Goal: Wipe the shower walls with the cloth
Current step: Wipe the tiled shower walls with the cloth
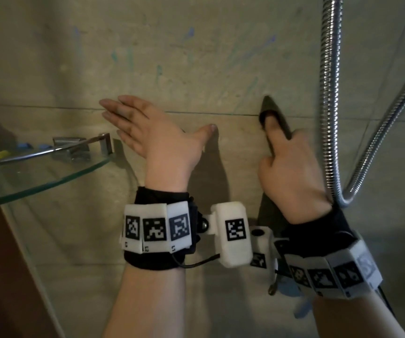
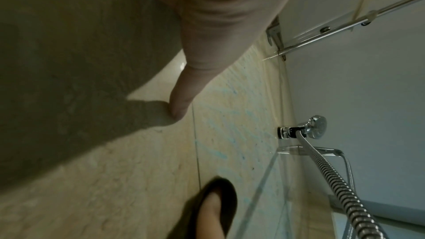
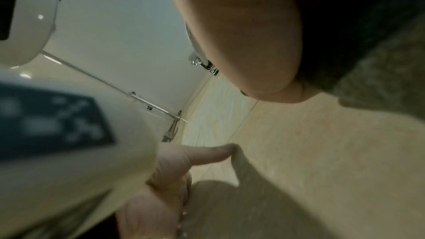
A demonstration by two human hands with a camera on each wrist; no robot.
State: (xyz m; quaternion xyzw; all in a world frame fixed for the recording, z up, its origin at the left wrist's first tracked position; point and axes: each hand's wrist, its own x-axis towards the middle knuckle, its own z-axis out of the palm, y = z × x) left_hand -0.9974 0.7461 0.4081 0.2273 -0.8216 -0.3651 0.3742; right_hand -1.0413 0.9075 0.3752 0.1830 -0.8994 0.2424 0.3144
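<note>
Head view: the left hand [image 1: 147, 132] is lying flat on the beige tiled shower wall [image 1: 196, 57], fingers straight, grasping nothing; the right hand [image 1: 291, 174] is pressing a dark olive-grey cloth [image 1: 272, 111] against the same wall, forefinger extended along it, and the other fingers cannot be made out.
Cloth axis: running up the wall from under the right palm to a point above the fingertip; faint blue-green smears are lying above and to the left of it.
Surroundings: a ribbed chrome shower hose [image 1: 331, 93] is hanging just right of the right hand; a curved glass corner shelf [image 1: 50, 176] is sitting to the left.
Left wrist view: the thumb is touching the wall; the cloth [image 2: 227, 197] is showing below.
Right wrist view: the cloth [image 3: 379, 83] is lying between palm and wall.
Judgement: the right hand is nearer; wiping likely proceeds up-left.
</note>
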